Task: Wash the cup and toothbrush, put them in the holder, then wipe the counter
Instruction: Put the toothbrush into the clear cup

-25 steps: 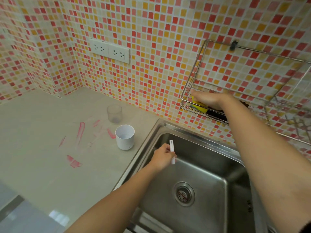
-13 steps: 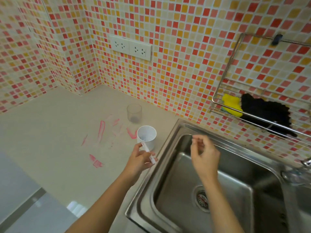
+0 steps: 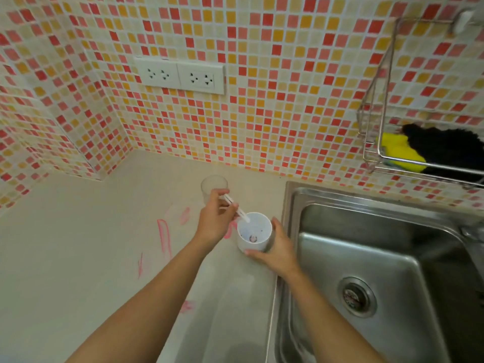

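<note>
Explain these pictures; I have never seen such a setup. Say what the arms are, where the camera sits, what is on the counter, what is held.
No machine here: these are a person's two bare arms, seen by one camera worn on the head, looking down. The left hand pinches a white toothbrush, tip pointing into a white container, which the right hand grips. The container seems to rest on a pale counter marked with pink smears; a clear cup stands behind the left hand. To the right is a steel sink; above it a wire rack holds a yellow sponge and black cloth.
</note>
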A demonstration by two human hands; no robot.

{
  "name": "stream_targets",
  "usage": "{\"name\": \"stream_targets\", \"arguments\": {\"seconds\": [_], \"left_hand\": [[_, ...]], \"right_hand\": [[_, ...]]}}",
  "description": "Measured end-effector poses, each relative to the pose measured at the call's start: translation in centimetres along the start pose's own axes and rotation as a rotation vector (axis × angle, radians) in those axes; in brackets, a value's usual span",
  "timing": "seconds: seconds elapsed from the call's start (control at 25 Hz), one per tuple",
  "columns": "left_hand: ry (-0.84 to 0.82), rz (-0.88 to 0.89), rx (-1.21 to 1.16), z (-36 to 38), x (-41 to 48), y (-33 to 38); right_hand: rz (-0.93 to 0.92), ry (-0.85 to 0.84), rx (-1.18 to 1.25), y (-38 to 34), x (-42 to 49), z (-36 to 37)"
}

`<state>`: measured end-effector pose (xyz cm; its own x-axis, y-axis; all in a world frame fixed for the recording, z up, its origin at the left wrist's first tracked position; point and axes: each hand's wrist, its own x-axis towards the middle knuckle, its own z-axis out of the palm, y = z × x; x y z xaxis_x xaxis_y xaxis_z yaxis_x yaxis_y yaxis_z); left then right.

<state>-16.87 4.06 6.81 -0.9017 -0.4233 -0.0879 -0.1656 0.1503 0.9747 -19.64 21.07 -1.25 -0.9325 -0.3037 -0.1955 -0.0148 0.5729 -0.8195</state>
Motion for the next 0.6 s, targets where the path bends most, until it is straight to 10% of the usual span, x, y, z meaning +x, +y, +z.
{"name": "stream_targets", "arguments": {"seconds": [0.28,0.6], "left_hand": [[-0.450,0.405,0.779,1.9,2.3,-0.4],[-0.469,0.382,0.868,2.6,1.6,-0.4]], "right_hand": [[-0.092,-0.021,0.124,-0.7,0.2,0.6],[-0.075,-0.074,0.122,-0.6,0.2,0.2]]}}
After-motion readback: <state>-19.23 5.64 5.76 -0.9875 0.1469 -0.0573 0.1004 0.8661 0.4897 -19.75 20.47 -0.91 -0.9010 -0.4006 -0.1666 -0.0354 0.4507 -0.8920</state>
